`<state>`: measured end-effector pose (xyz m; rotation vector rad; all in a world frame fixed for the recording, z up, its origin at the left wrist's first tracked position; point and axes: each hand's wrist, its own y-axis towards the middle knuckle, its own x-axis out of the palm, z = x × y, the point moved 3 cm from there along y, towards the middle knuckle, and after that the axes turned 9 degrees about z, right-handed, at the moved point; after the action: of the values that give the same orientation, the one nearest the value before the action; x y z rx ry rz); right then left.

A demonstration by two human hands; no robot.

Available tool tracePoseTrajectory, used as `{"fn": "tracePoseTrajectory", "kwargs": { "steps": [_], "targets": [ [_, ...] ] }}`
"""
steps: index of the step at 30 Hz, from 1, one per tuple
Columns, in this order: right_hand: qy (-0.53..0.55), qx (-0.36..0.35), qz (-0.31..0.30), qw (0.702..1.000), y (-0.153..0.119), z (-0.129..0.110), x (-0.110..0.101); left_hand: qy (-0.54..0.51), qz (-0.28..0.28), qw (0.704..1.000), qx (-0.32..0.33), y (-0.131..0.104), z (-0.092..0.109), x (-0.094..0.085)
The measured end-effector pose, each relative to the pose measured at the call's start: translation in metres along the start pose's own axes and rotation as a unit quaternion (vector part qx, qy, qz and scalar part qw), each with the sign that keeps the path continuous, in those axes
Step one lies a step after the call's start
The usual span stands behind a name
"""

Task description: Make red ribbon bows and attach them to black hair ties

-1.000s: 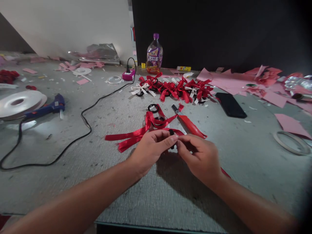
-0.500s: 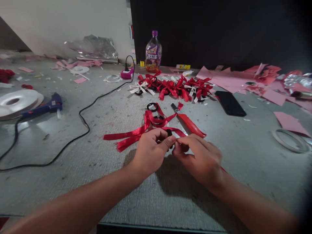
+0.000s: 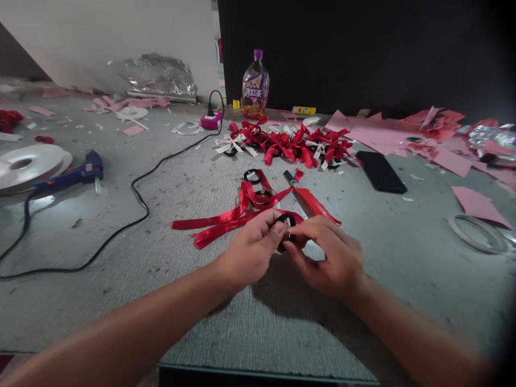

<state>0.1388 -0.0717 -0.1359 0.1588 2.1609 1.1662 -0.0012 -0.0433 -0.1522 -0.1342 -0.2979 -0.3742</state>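
Observation:
My left hand [image 3: 252, 244] is closed, thumb and fingers pinching a black hair tie [image 3: 287, 218] just above the table. From the other side my right hand [image 3: 332, 252] has its thumb and forefinger at the ring's right edge. A small white piece shows inside the ring, partly behind my fingertips. Beyond my hands lie loose red ribbons [image 3: 213, 221] and two more black hair ties [image 3: 252, 176], one of them among the ribbons. A red-handled utility knife [image 3: 312, 201] rests just past my right hand, its near end close to my knuckles.
A heap of red and white ribbon bows [image 3: 288, 145] lies farther back, beside a phone [image 3: 381, 171]. On the left are a blue glue gun [image 3: 72, 176], a white ribbon spool [image 3: 30, 161] and a black cable [image 3: 139, 199]. A drink bottle [image 3: 255, 88] stands behind.
The black hair tie has turned so its round opening faces me more. My right fingers have shifted from a tight pinch beside my left thumb to the ring's right edge.

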Motion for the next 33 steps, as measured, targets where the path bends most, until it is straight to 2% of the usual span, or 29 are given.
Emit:
{"fn": "tracePoseTrajectory", "kwargs": {
  "steps": [5,10,13,16,19,24,28,33],
  "targets": [
    [0.051,0.017,0.0,0.999,0.002,0.001,0.0,-0.064,-0.041,0.997,-0.031,0.0,-0.001,0.001],
    [0.043,0.018,0.0,0.999,0.002,0.002,-0.002,-0.049,-0.043,0.997,-0.039,0.0,0.0,-0.001],
    [-0.006,-0.029,0.001,1.0,0.003,0.001,-0.005,-0.043,-0.06,0.996,-0.048,0.001,-0.002,-0.003],
    [-0.091,-0.106,0.005,0.99,0.003,-0.003,-0.01,-0.061,-0.072,0.994,-0.05,0.002,-0.005,-0.004],
    [-0.141,-0.172,0.006,0.975,0.002,-0.007,-0.013,-0.065,-0.062,0.995,-0.045,0.003,-0.009,-0.005],
    [-0.16,-0.214,0.0,0.963,0.004,-0.012,-0.012,-0.02,-0.03,0.999,-0.034,0.003,-0.01,-0.003],
    [-0.2,-0.209,-0.004,0.957,0.001,-0.015,-0.007,0.049,-0.001,0.999,-0.014,0.002,-0.006,0.0],
    [-0.231,-0.177,0.014,0.957,-0.002,-0.015,-0.004,0.107,0.023,0.993,0.046,-0.002,0.002,0.004]
  ]
}}
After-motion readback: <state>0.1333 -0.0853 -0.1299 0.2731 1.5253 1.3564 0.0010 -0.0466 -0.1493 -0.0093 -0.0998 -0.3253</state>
